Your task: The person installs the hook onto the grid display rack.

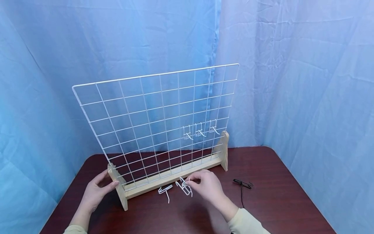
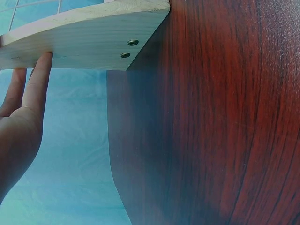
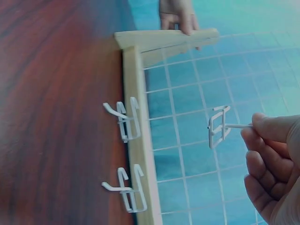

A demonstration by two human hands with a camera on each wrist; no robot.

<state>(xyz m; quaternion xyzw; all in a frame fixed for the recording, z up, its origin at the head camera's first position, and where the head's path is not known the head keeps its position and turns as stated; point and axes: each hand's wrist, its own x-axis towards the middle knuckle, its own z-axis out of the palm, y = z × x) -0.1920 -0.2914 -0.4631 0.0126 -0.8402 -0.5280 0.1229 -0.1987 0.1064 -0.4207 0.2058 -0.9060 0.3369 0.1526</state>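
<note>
My left hand [image 1: 93,193] grips the left end piece [image 1: 121,195] of a wooden stand, thumb on its near side and fingers reaching round the outer edge. In the left wrist view, straightish fingers [image 2: 37,89] touch that wood. Between thumb and index finger, my right hand [image 3: 276,164] pinches the prong of a white wire hook [image 3: 236,125], held up in front of the grid. Below it, two more white hooks lie by the base bar [image 1: 175,178], one farther left [image 1: 165,189] and one [image 3: 129,194] nearer the right hand.
A white wire grid [image 1: 155,75] stands upright in the stand, with three white hooks hung at its lower right, including a rightmost hook [image 1: 214,129]. One black hook [image 1: 242,185] lies on the dark red wood table [image 1: 263,201]. Blue curtains [image 1: 315,97] surround the table.
</note>
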